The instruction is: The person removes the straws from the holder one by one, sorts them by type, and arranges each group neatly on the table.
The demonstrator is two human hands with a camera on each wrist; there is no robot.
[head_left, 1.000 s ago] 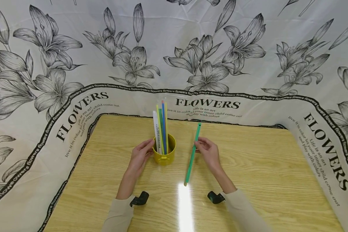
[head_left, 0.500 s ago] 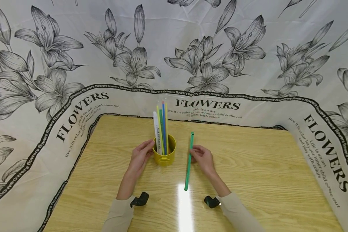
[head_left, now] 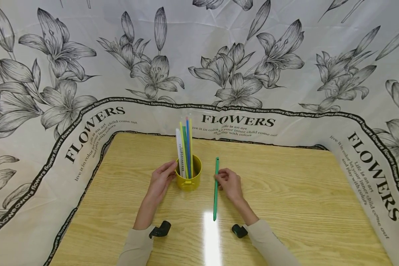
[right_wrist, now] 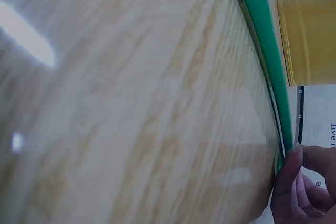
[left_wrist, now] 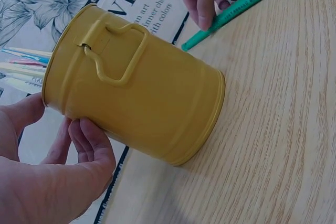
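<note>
A yellow metal bucket [head_left: 188,183] stands upright on the table, a wire handle on its near side. Several long thin sticks [head_left: 187,147], white, yellow, green and blue, rise out of it. My left hand [head_left: 160,180] holds the bucket at its left side, thumb by the rim and curled fingers against the wall, as the left wrist view shows. To the right of the bucket, my right hand [head_left: 230,183] pinches a long green stick [head_left: 215,199] with dark print between thumb and fingers. The stick lies low along the table, pointing away from me, apart from the bucket.
The wooden table [head_left: 286,207] reaches out on both sides, with a bright light reflection near its front. A white flower-printed cloth [head_left: 239,85] hangs behind and along the sides. Black wrist camera mounts [head_left: 161,229] stick out from both sleeves.
My right hand has moved left and nearer to me with the green stick, which now lies straighter front to back. My left hand and the bucket have stayed in place.
</note>
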